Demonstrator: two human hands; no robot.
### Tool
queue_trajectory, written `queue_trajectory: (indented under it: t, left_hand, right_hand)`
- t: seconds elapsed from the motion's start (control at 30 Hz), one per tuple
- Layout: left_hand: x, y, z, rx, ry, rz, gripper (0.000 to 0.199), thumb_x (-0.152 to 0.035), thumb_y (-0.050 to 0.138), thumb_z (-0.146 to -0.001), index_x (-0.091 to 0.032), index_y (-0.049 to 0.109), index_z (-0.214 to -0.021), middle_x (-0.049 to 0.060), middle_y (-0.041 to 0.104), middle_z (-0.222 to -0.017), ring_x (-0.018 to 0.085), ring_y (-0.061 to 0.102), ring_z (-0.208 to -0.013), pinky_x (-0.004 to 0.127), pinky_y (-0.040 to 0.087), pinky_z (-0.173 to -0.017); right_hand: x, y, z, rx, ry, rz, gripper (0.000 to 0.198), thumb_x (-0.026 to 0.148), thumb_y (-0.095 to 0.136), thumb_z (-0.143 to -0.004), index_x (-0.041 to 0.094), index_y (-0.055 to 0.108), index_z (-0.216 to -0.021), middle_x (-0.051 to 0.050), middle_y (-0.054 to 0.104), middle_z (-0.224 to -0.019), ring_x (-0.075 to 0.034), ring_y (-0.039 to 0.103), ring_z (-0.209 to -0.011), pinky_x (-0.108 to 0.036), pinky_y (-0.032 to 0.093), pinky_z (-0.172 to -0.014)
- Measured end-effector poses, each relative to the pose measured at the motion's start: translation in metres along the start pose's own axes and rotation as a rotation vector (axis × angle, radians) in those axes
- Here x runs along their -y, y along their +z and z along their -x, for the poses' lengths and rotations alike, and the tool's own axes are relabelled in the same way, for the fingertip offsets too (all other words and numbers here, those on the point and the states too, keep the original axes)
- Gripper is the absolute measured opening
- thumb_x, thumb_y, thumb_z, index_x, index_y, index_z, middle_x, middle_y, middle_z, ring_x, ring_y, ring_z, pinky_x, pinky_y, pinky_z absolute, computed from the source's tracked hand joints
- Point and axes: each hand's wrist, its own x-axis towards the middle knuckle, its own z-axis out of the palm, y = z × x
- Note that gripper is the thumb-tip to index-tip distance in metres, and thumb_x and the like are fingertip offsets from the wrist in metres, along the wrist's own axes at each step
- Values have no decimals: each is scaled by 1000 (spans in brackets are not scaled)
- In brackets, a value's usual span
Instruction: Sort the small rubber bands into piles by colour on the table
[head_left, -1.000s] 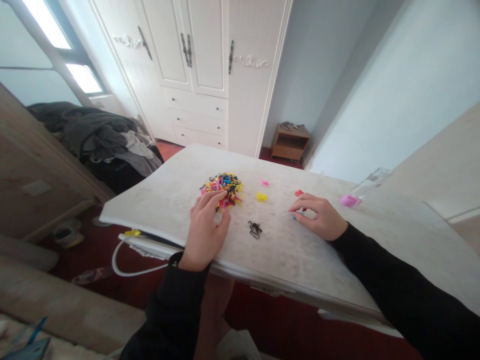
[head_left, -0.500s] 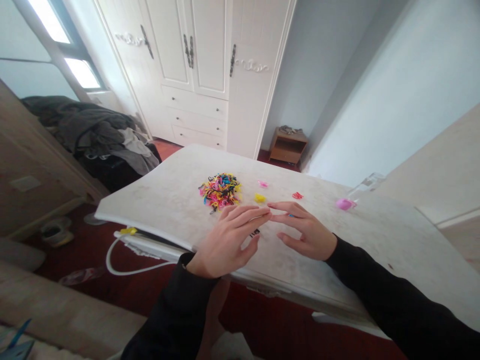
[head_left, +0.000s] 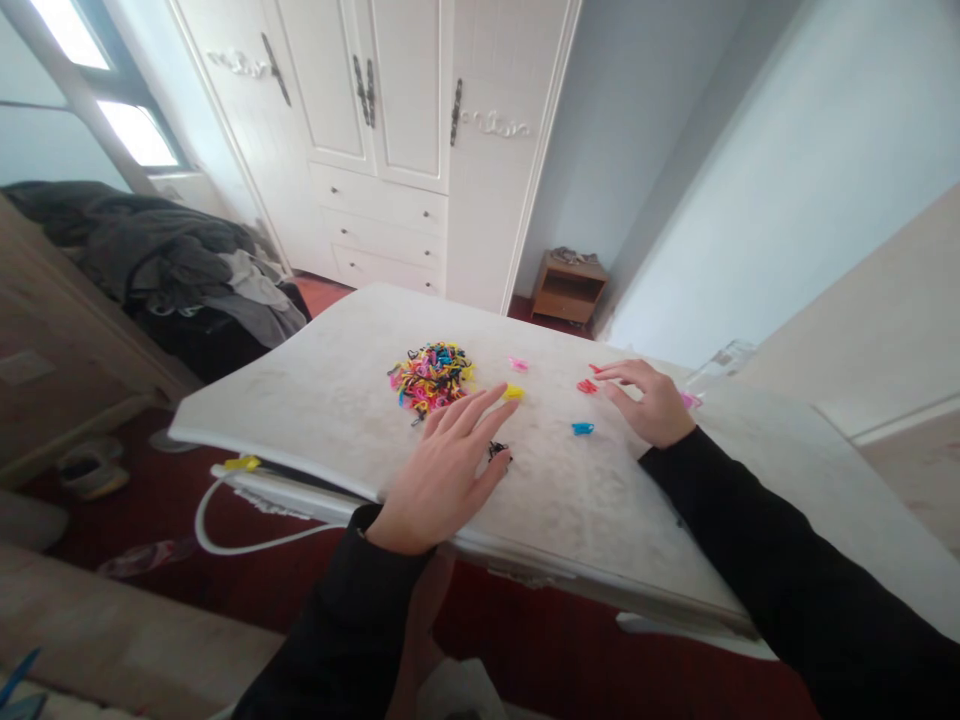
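A mixed pile of small colourful rubber bands (head_left: 433, 372) lies on the white table, beyond my left hand (head_left: 450, 465). That hand is open, its fingers stretched out over the tabletop; its fingertips come close to a little yellow heap of bands (head_left: 514, 393), and a black heap (head_left: 499, 453) shows beside its thumb. Over on the right, my right hand (head_left: 646, 400) has thumb and forefinger closed near a red heap (head_left: 586, 387), with a red rubber band (head_left: 595, 369) at the fingertips. A blue heap (head_left: 582, 429) and a pink heap (head_left: 518, 365) lie apart from both hands.
The white table (head_left: 555, 530) has a white cable (head_left: 206, 520) looping off its left edge. A clear container with something pink (head_left: 690, 399) stands at the right. Behind are a white wardrobe (head_left: 405, 120), a small wooden cabinet (head_left: 568, 290) and piled clothes (head_left: 165, 260).
My hands, earlier together above the blue and black heaps, have parted. The right one moved right and away from me to the red heap, uncovering the blue heap. My left hand stays near the yellow heap.
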Motion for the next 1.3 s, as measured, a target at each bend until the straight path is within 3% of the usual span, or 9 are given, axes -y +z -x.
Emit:
queue_trajectory:
  t: [0.13,0.37,0.5,0.57,0.67,0.8,0.93,1.07,1.3]
  left_hand:
    - [0,3,0,11,-45,-48,50,-34,49,-106,-25,44,-155,8,39,-169,30,38,-153,53,34,-124]
    - [0,1,0,13,-61,-55,47,-35,50,-106,-25,46,-152,9,39,-169,31,39,-152,55,35,-122]
    - [-2,3,0,-22,-79,-10,44,-32,52,-105,-24,50,-148,10,43,-166,31,43,-149,55,37,-121]
    - [1,3,-1,-87,-102,52,40,-29,53,-104,-23,53,-144,11,49,-161,30,47,-145,53,40,-120]
    - [14,0,-3,-307,-158,156,27,-19,51,-101,-18,63,-125,12,63,-138,25,59,-131,43,47,-114]
    - [41,-10,-3,-501,-317,48,20,-12,54,-92,-18,69,-104,8,69,-107,25,67,-108,40,54,-100]
    - [56,-13,3,-451,-440,6,27,-7,56,-82,-19,66,-103,8,67,-102,26,67,-98,39,56,-89]
    - [52,-12,7,-365,-455,-43,36,0,51,-72,-20,62,-101,7,65,-100,27,65,-96,39,54,-87]
    - [47,-12,3,-267,-468,-151,15,-18,62,-85,-18,67,-99,9,69,-101,31,65,-101,44,52,-92]
  right_hand:
    - [-24,3,-1,37,140,88,17,31,64,-88,22,79,-88,-10,82,-101,-30,73,-99,-49,58,-92]
    - [-22,7,0,115,180,109,24,36,60,-90,23,77,-80,-9,83,-100,-29,74,-99,-47,56,-92]
    - [-23,7,0,82,198,91,25,39,61,-89,23,76,-79,-10,82,-99,-30,74,-99,-46,57,-90]
    - [-23,7,0,73,192,75,25,39,60,-89,23,76,-79,-10,82,-100,-29,74,-98,-46,56,-89]
    - [-20,7,-1,67,171,48,25,39,60,-89,23,76,-79,-10,82,-99,-29,74,-97,-45,56,-88]
    - [-14,8,-1,65,152,32,24,39,61,-89,24,76,-79,-9,82,-97,-28,74,-96,-45,55,-88]
    - [-10,8,0,71,139,31,23,38,61,-89,24,76,-78,-9,81,-96,-29,73,-96,-45,55,-88]
    - [-6,8,1,77,114,28,24,36,61,-91,24,75,-77,-9,80,-95,-28,72,-96,-45,54,-90]
    - [2,6,1,98,97,32,24,36,61,-92,24,76,-78,-9,80,-94,-29,73,-95,-46,55,-90]
